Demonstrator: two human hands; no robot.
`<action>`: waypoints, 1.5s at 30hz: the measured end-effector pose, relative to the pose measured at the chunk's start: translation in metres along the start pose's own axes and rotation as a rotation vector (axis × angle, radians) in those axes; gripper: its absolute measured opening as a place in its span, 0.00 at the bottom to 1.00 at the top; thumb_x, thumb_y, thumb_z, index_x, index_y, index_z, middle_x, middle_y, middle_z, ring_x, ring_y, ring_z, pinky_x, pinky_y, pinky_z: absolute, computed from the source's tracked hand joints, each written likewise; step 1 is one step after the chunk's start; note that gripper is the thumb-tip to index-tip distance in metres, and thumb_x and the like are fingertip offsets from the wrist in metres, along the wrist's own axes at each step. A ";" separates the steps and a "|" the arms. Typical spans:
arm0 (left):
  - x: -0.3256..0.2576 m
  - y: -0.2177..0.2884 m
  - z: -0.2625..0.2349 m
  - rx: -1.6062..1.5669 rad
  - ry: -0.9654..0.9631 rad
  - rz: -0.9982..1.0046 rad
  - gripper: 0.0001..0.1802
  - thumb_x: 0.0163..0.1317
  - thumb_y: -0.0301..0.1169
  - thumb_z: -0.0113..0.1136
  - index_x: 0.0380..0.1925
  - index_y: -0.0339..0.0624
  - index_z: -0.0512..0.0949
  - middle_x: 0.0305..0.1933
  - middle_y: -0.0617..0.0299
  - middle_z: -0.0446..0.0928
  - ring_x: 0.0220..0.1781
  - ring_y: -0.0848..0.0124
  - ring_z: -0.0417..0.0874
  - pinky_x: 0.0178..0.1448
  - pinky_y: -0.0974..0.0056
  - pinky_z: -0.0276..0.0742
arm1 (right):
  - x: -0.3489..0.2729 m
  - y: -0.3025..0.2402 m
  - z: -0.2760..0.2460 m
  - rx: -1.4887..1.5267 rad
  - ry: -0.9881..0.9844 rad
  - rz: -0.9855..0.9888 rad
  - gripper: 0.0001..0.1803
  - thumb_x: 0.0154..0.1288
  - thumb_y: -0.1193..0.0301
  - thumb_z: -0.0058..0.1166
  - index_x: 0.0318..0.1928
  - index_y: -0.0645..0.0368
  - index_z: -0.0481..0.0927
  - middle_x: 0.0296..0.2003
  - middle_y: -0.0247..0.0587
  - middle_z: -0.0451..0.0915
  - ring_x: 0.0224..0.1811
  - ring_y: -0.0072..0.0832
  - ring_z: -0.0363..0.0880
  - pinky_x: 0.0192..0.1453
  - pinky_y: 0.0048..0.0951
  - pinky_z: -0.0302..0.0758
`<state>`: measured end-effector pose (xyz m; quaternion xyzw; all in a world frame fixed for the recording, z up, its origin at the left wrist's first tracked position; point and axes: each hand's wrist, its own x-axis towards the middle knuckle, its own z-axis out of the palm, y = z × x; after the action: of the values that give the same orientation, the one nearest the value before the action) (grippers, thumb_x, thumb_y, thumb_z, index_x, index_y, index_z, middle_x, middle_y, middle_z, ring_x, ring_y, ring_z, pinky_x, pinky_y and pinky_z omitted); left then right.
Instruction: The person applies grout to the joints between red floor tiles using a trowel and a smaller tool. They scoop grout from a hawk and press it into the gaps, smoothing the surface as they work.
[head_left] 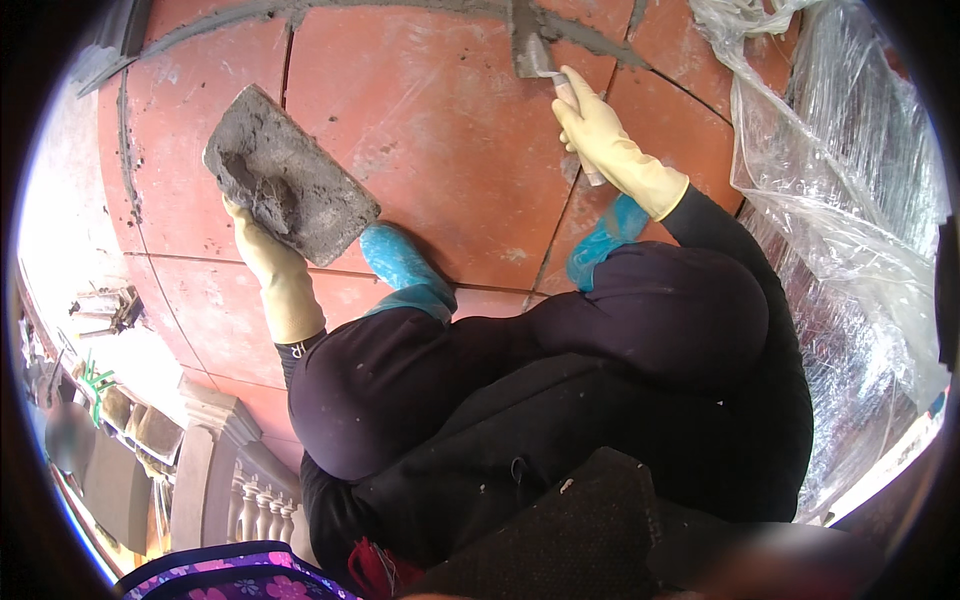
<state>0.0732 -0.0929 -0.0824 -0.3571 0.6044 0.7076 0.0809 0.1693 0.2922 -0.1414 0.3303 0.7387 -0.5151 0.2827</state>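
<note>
My left hand (270,265), in a pale yellow rubber glove, grips the near left edge of a mortar board (340,190). The board is grey, rectangular and tilted, and a small heap of wet mortar (262,190) lies on it. My right hand (615,145), gloved the same way, is closed round the handle of a trowel (526,45). The trowel's blade, smeared grey, rests at the far side on a band of mortar (590,40) that crosses the reddish tiles (430,120).
My blue boot covers (400,262) stand on the tiles between both hands. Crumpled clear plastic sheeting (790,140) hangs along the right. At lower left are a pale balustrade (262,510) and a pile of rubble (105,310). Dark joints separate the tiles.
</note>
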 end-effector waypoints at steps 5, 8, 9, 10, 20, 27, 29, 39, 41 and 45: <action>-0.002 0.001 0.002 0.053 -0.020 0.062 0.30 0.77 0.51 0.40 0.74 0.51 0.62 0.73 0.55 0.66 0.72 0.55 0.68 0.74 0.47 0.66 | -0.010 0.015 -0.015 0.145 0.113 0.028 0.35 0.75 0.68 0.48 0.79 0.51 0.52 0.44 0.38 0.76 0.28 0.19 0.75 0.32 0.25 0.78; -0.002 0.000 0.004 0.043 -0.005 0.034 0.31 0.76 0.51 0.42 0.74 0.52 0.62 0.73 0.56 0.66 0.72 0.56 0.69 0.74 0.47 0.66 | -0.011 0.028 -0.027 0.218 0.146 0.018 0.35 0.75 0.69 0.48 0.78 0.53 0.53 0.42 0.37 0.75 0.28 0.19 0.75 0.31 0.25 0.77; -0.002 0.000 0.004 0.038 -0.005 0.025 0.31 0.76 0.51 0.42 0.74 0.51 0.62 0.73 0.56 0.66 0.72 0.56 0.69 0.74 0.47 0.66 | -0.012 0.031 -0.031 0.239 0.160 0.019 0.35 0.75 0.69 0.48 0.78 0.53 0.53 0.41 0.36 0.75 0.27 0.19 0.75 0.31 0.24 0.77; -0.001 0.000 0.005 0.030 -0.004 0.024 0.31 0.76 0.51 0.42 0.73 0.51 0.62 0.73 0.56 0.66 0.72 0.56 0.69 0.74 0.47 0.66 | -0.013 0.035 -0.034 0.251 0.175 0.021 0.34 0.76 0.69 0.48 0.78 0.53 0.54 0.41 0.37 0.75 0.28 0.20 0.75 0.31 0.24 0.78; -0.003 -0.004 0.015 0.011 -0.077 0.029 0.33 0.76 0.54 0.41 0.73 0.46 0.63 0.73 0.53 0.66 0.72 0.54 0.68 0.75 0.46 0.64 | -0.014 0.059 -0.054 0.521 0.149 -0.024 0.33 0.77 0.67 0.48 0.77 0.54 0.56 0.40 0.36 0.74 0.31 0.20 0.76 0.33 0.24 0.78; -0.015 0.003 0.030 0.066 -0.042 0.052 0.32 0.77 0.52 0.39 0.73 0.47 0.62 0.73 0.52 0.65 0.72 0.52 0.68 0.74 0.45 0.65 | 0.001 0.069 -0.078 0.699 0.065 -0.075 0.24 0.75 0.63 0.51 0.66 0.57 0.68 0.37 0.32 0.75 0.31 0.20 0.75 0.34 0.25 0.77; -0.014 0.000 0.030 0.070 -0.052 0.079 0.32 0.76 0.51 0.40 0.73 0.46 0.62 0.73 0.51 0.65 0.72 0.52 0.68 0.74 0.44 0.66 | 0.006 0.074 -0.086 0.780 0.019 -0.093 0.19 0.75 0.62 0.51 0.60 0.56 0.71 0.36 0.32 0.75 0.30 0.21 0.74 0.33 0.26 0.75; -0.008 -0.003 0.027 0.110 -0.109 0.060 0.32 0.76 0.55 0.41 0.74 0.53 0.62 0.74 0.55 0.65 0.73 0.54 0.68 0.76 0.45 0.63 | 0.040 0.083 -0.108 0.913 -0.063 -0.149 0.21 0.74 0.57 0.52 0.60 0.54 0.70 0.34 0.30 0.75 0.28 0.20 0.72 0.32 0.24 0.72; -0.011 0.000 0.029 0.108 -0.094 0.062 0.32 0.76 0.55 0.41 0.74 0.53 0.62 0.74 0.55 0.65 0.73 0.54 0.68 0.76 0.45 0.63 | 0.040 0.082 -0.113 0.924 -0.074 -0.169 0.24 0.74 0.57 0.52 0.64 0.54 0.68 0.34 0.30 0.75 0.28 0.19 0.71 0.31 0.24 0.72; -0.014 0.005 0.030 0.098 -0.027 0.101 0.30 0.76 0.49 0.38 0.73 0.49 0.62 0.72 0.53 0.66 0.71 0.52 0.70 0.74 0.44 0.66 | 0.029 0.079 -0.131 1.006 -0.158 -0.301 0.32 0.74 0.57 0.53 0.72 0.55 0.62 0.33 0.30 0.74 0.27 0.18 0.69 0.30 0.23 0.70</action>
<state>0.0679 -0.0622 -0.0698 -0.3120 0.6545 0.6850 0.0707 0.2030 0.4422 -0.1680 0.2756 0.4159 -0.8640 0.0670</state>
